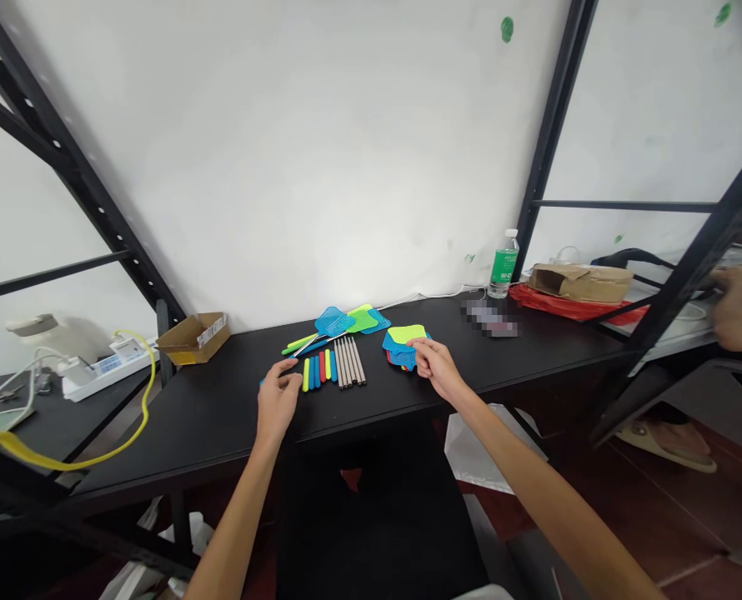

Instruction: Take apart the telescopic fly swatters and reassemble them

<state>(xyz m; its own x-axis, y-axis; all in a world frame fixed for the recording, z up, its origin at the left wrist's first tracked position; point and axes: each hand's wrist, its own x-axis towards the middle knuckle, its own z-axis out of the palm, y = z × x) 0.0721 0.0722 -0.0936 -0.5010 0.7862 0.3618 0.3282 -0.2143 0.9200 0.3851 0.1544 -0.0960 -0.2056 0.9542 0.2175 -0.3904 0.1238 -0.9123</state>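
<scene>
Flyswatter heads (pixel 401 358) stacked on black worktop (pixel 221 408), lime head (pixel 405 333) uppermost. Right hand (pixel 437 365) at stack, fingertips bunched at lime head's near edge; cannot tell whether grip pinches it. Left hand (pixel 277 396) curled beside coloured handles (pixel 317 372), blue bit showing at outer edge; its grip, cannot tell. Metal rods (pixel 348 362) right of handles. Assembled flyswatters (pixel 333 322) behind, overlapping. Water bottle (pixel 503 267) upright near wall.

Black desk (pixel 221 417) | left: open cardboard box (pixel 187 356) | centre far: overlapping blue and green swatters (pixel 333 322) | centre near: coloured handles (pixel 322 368), metal rods (pixel 350 363) beside | right of centre: stacked mesh heads (pixel 407 334) | far right: upright bottle (pixel 503 267)
</scene>
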